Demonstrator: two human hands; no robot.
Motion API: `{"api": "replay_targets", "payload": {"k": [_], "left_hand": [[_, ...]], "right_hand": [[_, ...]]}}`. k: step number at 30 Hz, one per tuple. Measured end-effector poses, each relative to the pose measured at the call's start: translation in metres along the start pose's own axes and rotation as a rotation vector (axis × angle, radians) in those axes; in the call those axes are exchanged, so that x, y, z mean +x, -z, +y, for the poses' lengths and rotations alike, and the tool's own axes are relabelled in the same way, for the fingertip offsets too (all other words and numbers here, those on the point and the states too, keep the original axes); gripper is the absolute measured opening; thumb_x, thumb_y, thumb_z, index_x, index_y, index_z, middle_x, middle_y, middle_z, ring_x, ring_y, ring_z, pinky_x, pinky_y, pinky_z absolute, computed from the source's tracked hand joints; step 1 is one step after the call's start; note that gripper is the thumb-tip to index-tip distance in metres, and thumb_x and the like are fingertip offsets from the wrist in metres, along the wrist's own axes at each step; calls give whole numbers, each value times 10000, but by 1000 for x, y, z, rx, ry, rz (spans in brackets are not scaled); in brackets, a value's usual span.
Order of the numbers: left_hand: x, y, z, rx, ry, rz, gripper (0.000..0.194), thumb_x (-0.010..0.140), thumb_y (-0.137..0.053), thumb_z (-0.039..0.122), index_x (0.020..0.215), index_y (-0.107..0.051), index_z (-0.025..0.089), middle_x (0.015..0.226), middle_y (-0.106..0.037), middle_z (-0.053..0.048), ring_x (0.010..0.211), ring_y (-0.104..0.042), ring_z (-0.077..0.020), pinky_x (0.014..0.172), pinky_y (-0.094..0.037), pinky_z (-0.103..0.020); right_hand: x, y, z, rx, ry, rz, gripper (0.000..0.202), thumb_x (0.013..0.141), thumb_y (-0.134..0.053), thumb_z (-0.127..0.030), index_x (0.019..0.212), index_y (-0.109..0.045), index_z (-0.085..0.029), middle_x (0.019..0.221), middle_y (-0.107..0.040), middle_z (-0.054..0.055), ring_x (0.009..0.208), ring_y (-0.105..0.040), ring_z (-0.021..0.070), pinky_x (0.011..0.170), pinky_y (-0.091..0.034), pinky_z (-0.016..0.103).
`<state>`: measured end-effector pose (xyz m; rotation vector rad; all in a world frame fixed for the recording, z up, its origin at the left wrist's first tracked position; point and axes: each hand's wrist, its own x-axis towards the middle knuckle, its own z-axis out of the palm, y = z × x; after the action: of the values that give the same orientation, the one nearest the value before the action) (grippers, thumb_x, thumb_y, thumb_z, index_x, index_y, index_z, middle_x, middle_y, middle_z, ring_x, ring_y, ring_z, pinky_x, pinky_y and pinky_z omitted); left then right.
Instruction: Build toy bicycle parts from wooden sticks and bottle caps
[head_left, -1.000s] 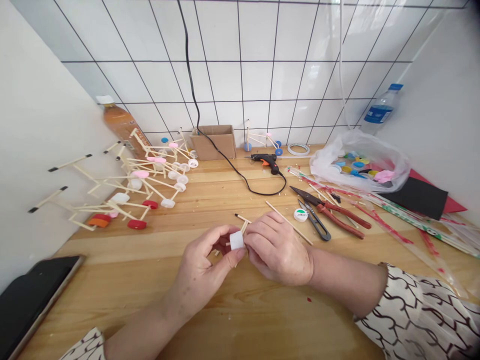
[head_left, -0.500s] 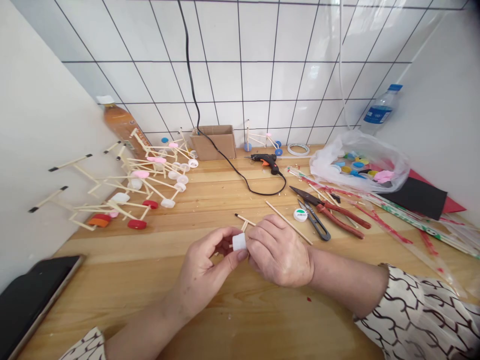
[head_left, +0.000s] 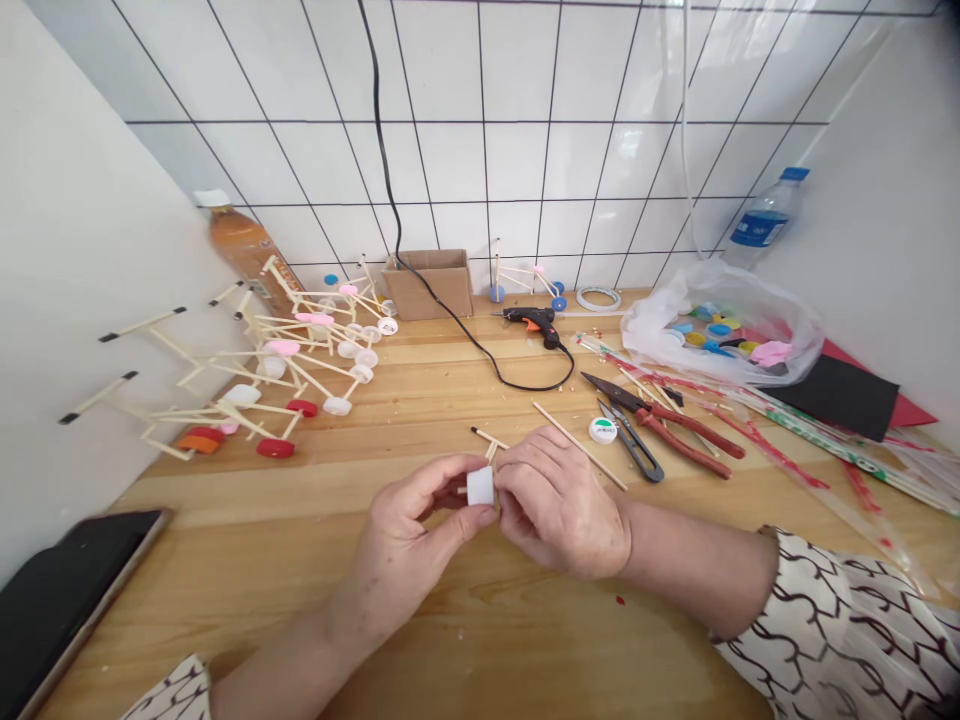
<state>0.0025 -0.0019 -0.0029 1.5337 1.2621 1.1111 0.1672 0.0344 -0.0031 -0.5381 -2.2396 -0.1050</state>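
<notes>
A white bottle cap (head_left: 480,487) is pinched between the thumb and fingers of my left hand (head_left: 409,535). A short pale stick end shows at its left side. My right hand (head_left: 559,505) is closed beside the cap, its fingertips close to the cap's right face; whatever lies inside that grip is hidden. Just beyond my right knuckles, part of a small wooden stick frame (head_left: 490,438) with a black tip sticks out. A loose wooden stick (head_left: 604,467) lies slantwise behind my right hand. A white cap with a green mark (head_left: 603,430) and thread snips (head_left: 637,452) lie to the right.
Several stick models with cap wheels (head_left: 285,350) stand at left near a tea bottle (head_left: 244,245). A glue gun (head_left: 534,320), cardboard box (head_left: 427,285), red-handled pliers (head_left: 694,435) and plastic bag of caps (head_left: 652,325) lie farther back. A dark phone (head_left: 67,600) sits front left.
My right fingers have shifted slightly off the white cap's face, and more of the cap and the stick end show. My left hand still pinches it.
</notes>
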Motion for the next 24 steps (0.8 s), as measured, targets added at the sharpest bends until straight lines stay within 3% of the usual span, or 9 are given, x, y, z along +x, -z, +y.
{"api": "replay_targets", "payload": {"k": [12,19,24], "left_hand": [[-3,1,7,51,-92,-30,173,763,-601,170,935,-582,184,822,-683,-7,735,-650,-134,680,-536,-224],[-6,-1,7,44,-96,-39,177,761,-611,169,934,-579,184,834,-679,-8,744,-643,-123,685,-528,-211],[-4,1,5,38,-29,25,189,769,-611,205,953,-576,177,832,-672,-13,722,-629,-122,656,-530,-213]], "right_hand": [[0,-1,-3,124,-150,8,104,758,-437,-82,752,-475,-179,678,-614,66,632,-530,175,597,-442,307],[3,3,-2,302,-426,-22,97,742,-450,-91,729,-461,-187,645,-555,18,591,-511,140,563,-421,264],[3,7,2,253,-368,-84,88,771,-388,-123,741,-429,-194,638,-521,18,583,-473,143,555,-403,270]]}}
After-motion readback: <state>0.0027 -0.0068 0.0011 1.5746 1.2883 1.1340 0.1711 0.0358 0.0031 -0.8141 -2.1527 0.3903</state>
